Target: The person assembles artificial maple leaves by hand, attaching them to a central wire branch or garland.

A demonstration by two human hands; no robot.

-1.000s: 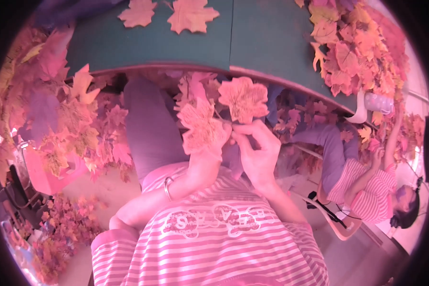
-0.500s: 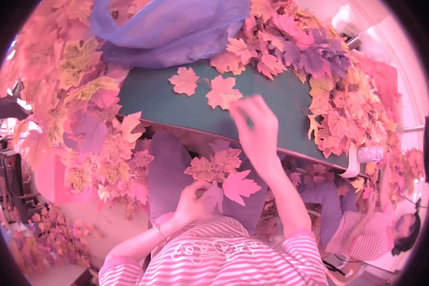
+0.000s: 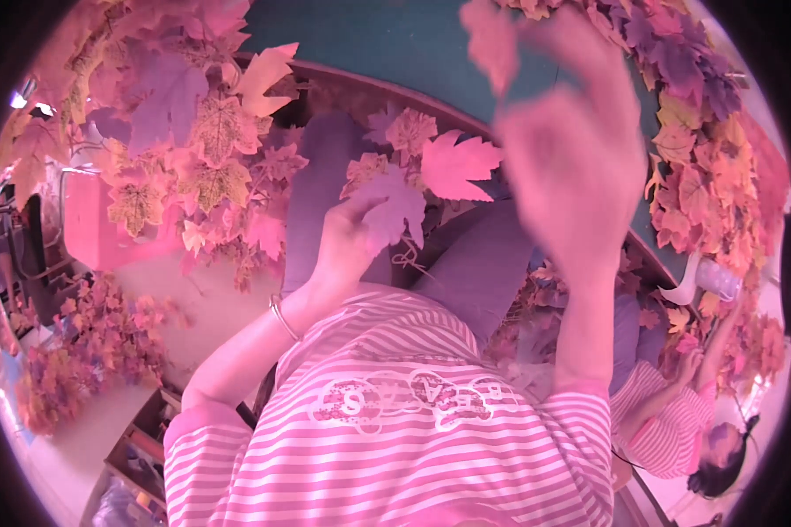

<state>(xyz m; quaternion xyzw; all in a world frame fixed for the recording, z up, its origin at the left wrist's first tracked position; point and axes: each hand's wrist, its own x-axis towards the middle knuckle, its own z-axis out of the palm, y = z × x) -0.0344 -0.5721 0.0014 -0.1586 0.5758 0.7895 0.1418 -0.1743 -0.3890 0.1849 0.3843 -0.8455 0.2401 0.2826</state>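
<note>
My left hand is held above my lap and grips a small bunch of pink and orange maple leaves by their stems. There is a thin bracelet on that wrist. My right hand is raised close to the camera and badly blurred. A blurred single leaf sits at its fingertips and appears to be pinched there. Below both hands are my striped shirt and my grey trousers.
A green tabletop curves across the top. Heaps of autumn leaves lie at the left and right. Another person in a striped top sits at the lower right, next to a white bottle.
My right hand has come back from the tabletop toward the camera, now with a leaf at its fingers. My left hand still holds the bunch, and the view has tilted downward.
</note>
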